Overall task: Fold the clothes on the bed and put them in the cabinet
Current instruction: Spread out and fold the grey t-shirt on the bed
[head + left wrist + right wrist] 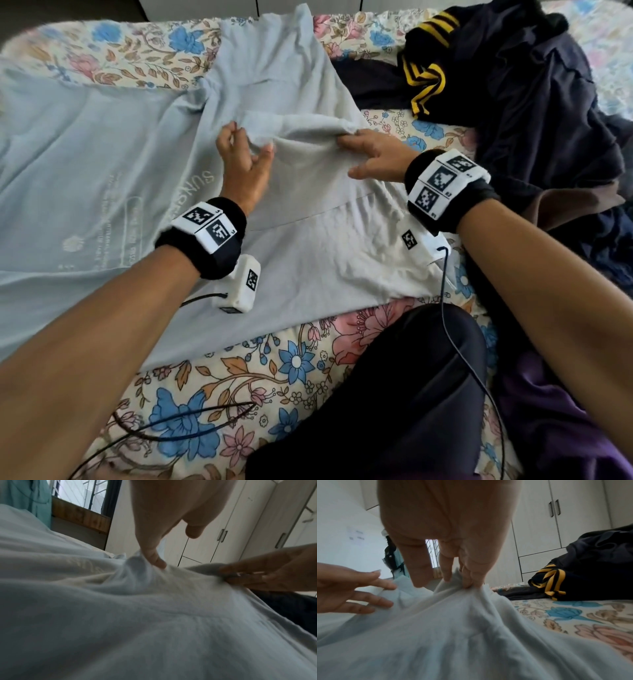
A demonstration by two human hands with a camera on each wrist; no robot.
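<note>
Here, mid-frame, the pale blue cotton T-shirt (294, 212) lies on the floral bedsheet (239, 377); faint white print reads "SUN…". The left hand (245, 154) and right hand (375, 156) each pinch its fabric.

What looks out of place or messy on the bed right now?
The dark clothes with yellow stripes lie in a crumpled heap at the bed's far right, unfolded. The light blue shirt is bunched where the left hand and right hand pinch it. Nothing looks damaged.

Head view looks down; both wrist views sit low, sharing the pale shirt (281, 192).
</note>
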